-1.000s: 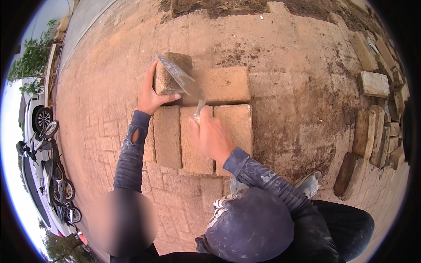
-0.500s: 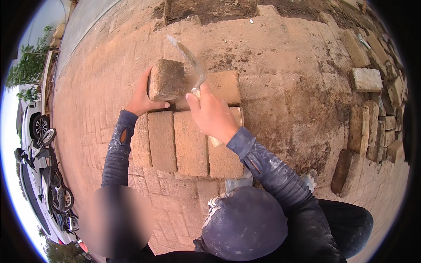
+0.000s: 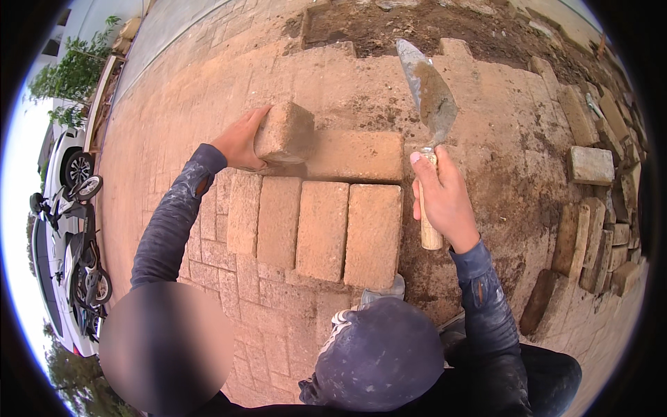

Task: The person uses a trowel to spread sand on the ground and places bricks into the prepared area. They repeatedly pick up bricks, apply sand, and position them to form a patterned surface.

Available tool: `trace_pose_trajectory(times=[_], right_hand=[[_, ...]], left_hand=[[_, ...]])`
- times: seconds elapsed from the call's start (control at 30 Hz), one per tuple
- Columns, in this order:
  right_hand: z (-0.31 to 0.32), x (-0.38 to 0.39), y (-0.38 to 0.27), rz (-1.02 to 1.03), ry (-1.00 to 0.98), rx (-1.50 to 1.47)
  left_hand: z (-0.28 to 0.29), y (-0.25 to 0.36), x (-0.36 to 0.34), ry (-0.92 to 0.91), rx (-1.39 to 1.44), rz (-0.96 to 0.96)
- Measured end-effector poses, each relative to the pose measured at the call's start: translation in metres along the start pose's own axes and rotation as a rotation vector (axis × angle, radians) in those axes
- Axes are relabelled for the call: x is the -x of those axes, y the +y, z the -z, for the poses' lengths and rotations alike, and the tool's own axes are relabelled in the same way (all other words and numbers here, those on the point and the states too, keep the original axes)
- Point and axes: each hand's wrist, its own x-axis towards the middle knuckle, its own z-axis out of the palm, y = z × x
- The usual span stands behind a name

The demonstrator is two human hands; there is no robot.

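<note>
My left hand [image 3: 242,141] is closed round the outer side of a brown paving block [image 3: 287,132], which stands taller than its neighbours. That block touches or nearly touches the left end of a block lying crosswise [image 3: 358,155]. Directly below, several blocks [image 3: 323,226] lie side by side in a row. In my right hand [image 3: 448,198] is a pointing trowel [image 3: 432,104], gripped by its wooden handle with the thumb along the top. Its blade points away from me, dirt-smeared, above the ground right of the blocks. The underside of the held block is hidden.
Stacked and loose blocks [image 3: 590,236] line the right side, with one dark block [image 3: 539,301] nearer me. Brick paving [image 3: 201,229] spreads left; bare soil [image 3: 389,28] lies at the far edge. Motorcycles [image 3: 87,264] and a white car [image 3: 59,167] stand at far left.
My right hand has swung the trowel rightward, away from the held block, turning the blade's face into view. My left hand keeps its grip on the block. The whole view has shifted slightly.
</note>
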Motion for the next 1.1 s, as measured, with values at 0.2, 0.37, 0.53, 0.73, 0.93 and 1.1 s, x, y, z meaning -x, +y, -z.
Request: trace_pose_trajectory(times=[0.2, 0.37, 0.53, 0.73, 0.93, 1.1], right_hand=[[0.002, 0.0, -0.004, -0.051, -0.019, 0.007], [0.007, -0.003, -0.002, -0.095, 0.023, -0.058], [0.023, -0.003, 0.0, -0.108, 0.063, -0.019], [0.039, -0.005, -0.003, -0.138, 0.094, -0.077], [0.083, -0.022, -0.008, -0.088, 0.114, 0.107], [0.158, -0.042, -0.04, 0.023, 0.023, 0.555]], left_hand=[[-0.002, -0.037, -0.01, -0.154, 0.055, 0.079], [-0.04, -0.036, -0.045, -0.098, 0.251, 0.367], [-0.09, -0.025, -0.047, 0.21, 0.205, 0.456], [-0.086, -0.018, -0.035, 0.242, 0.164, 0.306], [-0.072, -0.062, -0.06, -0.066, 0.31, 0.525], [-0.093, -0.106, -0.057, 0.039, 0.062, 0.785]])
